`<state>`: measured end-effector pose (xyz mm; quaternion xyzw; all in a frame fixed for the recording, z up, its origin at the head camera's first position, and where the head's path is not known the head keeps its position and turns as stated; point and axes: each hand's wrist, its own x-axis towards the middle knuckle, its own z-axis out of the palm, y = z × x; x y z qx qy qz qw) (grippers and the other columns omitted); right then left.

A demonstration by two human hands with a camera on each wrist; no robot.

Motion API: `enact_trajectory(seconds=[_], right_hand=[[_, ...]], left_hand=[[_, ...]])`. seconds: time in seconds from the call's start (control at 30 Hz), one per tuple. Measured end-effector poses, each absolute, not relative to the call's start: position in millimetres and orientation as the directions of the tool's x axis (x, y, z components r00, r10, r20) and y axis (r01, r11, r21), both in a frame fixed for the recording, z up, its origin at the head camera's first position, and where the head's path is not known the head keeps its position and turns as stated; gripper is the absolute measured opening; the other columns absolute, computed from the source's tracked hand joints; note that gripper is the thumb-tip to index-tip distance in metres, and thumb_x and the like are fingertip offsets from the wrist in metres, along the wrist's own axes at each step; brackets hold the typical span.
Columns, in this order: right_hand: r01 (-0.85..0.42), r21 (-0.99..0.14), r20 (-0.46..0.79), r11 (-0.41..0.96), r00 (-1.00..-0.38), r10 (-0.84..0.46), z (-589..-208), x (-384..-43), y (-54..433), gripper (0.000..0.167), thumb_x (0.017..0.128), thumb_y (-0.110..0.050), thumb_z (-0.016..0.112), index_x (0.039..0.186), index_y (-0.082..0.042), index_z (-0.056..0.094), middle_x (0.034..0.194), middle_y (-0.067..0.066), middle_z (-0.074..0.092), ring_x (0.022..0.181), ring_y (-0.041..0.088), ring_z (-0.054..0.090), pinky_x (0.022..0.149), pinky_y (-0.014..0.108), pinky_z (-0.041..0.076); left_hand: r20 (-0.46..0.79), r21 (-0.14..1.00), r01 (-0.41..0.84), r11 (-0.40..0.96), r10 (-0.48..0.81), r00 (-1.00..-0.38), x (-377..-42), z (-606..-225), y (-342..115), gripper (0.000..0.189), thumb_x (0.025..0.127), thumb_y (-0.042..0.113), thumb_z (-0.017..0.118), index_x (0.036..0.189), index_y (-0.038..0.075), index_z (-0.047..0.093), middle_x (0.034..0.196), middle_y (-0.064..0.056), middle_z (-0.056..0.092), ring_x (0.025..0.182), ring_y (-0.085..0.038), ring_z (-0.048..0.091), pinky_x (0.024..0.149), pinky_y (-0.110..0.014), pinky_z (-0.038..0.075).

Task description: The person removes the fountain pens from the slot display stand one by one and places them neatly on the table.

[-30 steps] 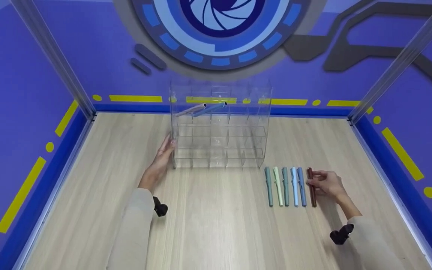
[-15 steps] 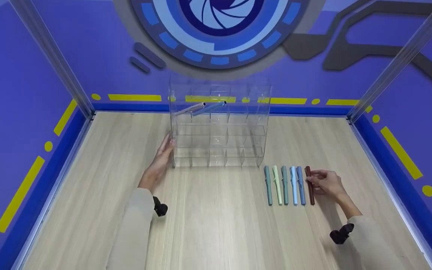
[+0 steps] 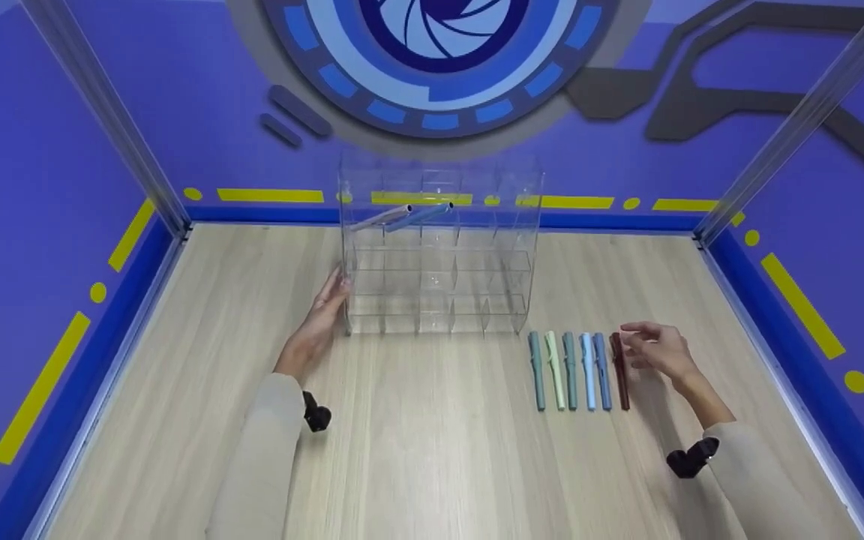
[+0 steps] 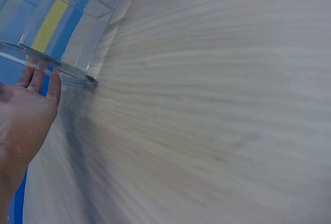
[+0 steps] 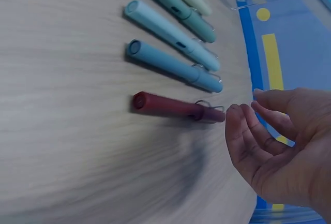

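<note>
My left hand [image 3: 321, 319] rests on the left side of a clear acrylic rack [image 3: 438, 324]; in the left wrist view its extended fingers touch the side panel [image 4: 62, 69]. A dark red pen [image 3: 620, 371] with a metal clip lies at the right end of a row on the table. Just above its cap end hovers my right hand [image 3: 657, 349]. The right wrist view shows that hand's fingers loosely bent, with nothing between them, close to the red pen [image 5: 170, 105]. A blue pen [image 3: 603, 371] and a light blue pen [image 3: 588, 371] lie beside it.
Farther left in the row are a green pen [image 3: 570, 371], a pale green pen [image 3: 555, 371] and another green pen [image 3: 537, 371]. A pinkish pen [image 3: 383, 217] and a blue pen [image 3: 421, 217] lean inside the rack's upper compartments. Blue printed walls [image 3: 199, 127] enclose the table.
My right hand has let go of the dark red pen and risen slightly away from it, toward the back. The pen stays on the table. My left hand remains at the rack.
</note>
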<state>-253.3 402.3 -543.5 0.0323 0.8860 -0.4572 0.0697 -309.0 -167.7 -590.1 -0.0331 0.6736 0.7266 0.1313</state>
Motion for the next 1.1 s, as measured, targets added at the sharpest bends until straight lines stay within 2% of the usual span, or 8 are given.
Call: enact_trajectory(seconds=[0.1, 0.2, 0.33, 0.4, 0.6, 0.8, 1.1], right_hand=[[0.102, -0.831, -0.144, 0.547, -0.989, -0.034, -535.6, -258.9, 396.5, 0.043, 0.105, -0.015, 0.058, 0.138, 0.012, 0.054, 0.105, 0.012, 0.071, 0.083, 0.006, 0.072, 0.074, 0.028, 0.063], [0.085, -0.858, -0.134, 0.507, -0.989, -0.061, -528.3, -265.4, 387.9, 0.045, 0.105, -0.017, 0.058, 0.14, 0.011, 0.053, 0.1, -0.001, 0.069, 0.085, 0.003, 0.07, 0.077, 0.028, 0.063], [0.058, -0.888, -0.116, 0.456, -0.988, -0.1, -518.4, -274.9, 371.8, 0.046, 0.105, -0.017, 0.059, 0.141, 0.011, 0.052, 0.095, -0.011, 0.067, 0.085, 0.003, 0.07, 0.077, 0.026, 0.063], [0.044, -0.897, -0.107, 0.441, -0.987, -0.118, -512.4, -279.1, 361.7, 0.047, 0.105, -0.018, 0.06, 0.141, 0.01, 0.052, 0.094, -0.012, 0.068, 0.086, 0.004, 0.07, 0.076, 0.025, 0.063], [-0.016, -0.911, -0.073, 0.413, -0.978, -0.198, -494.2, -289.4, 327.5, 0.044, 0.105, -0.02, 0.06, 0.139, 0.007, 0.056, 0.096, -0.012, 0.069, 0.088, 0.006, 0.071, 0.078, 0.024, 0.062], [-0.053, -0.934, -0.037, 0.354, -0.969, -0.242, -484.8, -301.7, 291.8, 0.042, 0.105, -0.018, 0.06, 0.138, 0.008, 0.057, 0.096, -0.01, 0.069, 0.088, 0.006, 0.07, 0.076, 0.022, 0.062], [-0.096, -0.956, 0.034, 0.278, -0.975, -0.219, -475.1, -319.0, 230.4, 0.036, 0.102, -0.015, 0.063, 0.133, 0.004, 0.062, 0.099, -0.004, 0.071, 0.086, 0.006, 0.069, 0.076, 0.024, 0.062]], left_hand=[[-0.234, 0.965, -0.248, -0.082, 0.151, -0.96, -310.3, -588.3, -171.2, 0.075, 0.105, 0.054, 0.048, 0.165, 0.036, 0.007, 0.175, 0.001, -0.001, 0.161, -0.022, -0.008, 0.13, -0.05, -0.005], [-0.22, 0.962, -0.24, -0.128, 0.154, -0.963, -312.4, -586.7, -175.0, 0.075, 0.106, 0.046, 0.05, 0.166, 0.031, 0.008, 0.175, -0.002, 0.002, 0.162, -0.024, -0.002, 0.131, -0.048, 0.0], [-0.173, 0.96, -0.202, -0.192, 0.158, -0.972, -316.1, -583.1, -179.3, 0.071, 0.109, 0.032, 0.05, 0.166, 0.023, 0.01, 0.172, -0.011, 0.011, 0.161, -0.03, 0.006, 0.131, -0.052, 0.003], [-0.154, 0.959, -0.186, -0.212, 0.158, -0.975, -318.4, -580.8, -179.9, 0.069, 0.109, 0.028, 0.05, 0.166, 0.023, 0.012, 0.171, -0.012, 0.014, 0.16, -0.03, 0.008, 0.13, -0.055, 0.002], [-0.114, 0.968, -0.146, -0.203, 0.161, -0.98, -327.3, -574.6, -174.0, 0.069, 0.109, 0.039, 0.046, 0.166, 0.025, 0.01, 0.173, -0.008, 0.012, 0.162, -0.026, 0.001, 0.131, -0.049, -0.003], [-0.129, 0.981, -0.15, -0.126, 0.154, -0.98, -328.8, -578.3, -170.2, 0.069, 0.109, 0.047, 0.042, 0.166, 0.025, 0.01, 0.169, -0.009, 0.029, 0.161, -0.023, 0.01, 0.132, -0.045, 0.0], [-0.131, 0.991, -0.132, 0.004, 0.148, -0.98, -324.4, -583.3, -168.6, 0.067, 0.109, 0.054, 0.035, 0.166, 0.031, 0.008, 0.167, -0.005, 0.034, 0.161, -0.024, 0.013, 0.131, -0.048, 0.0]])
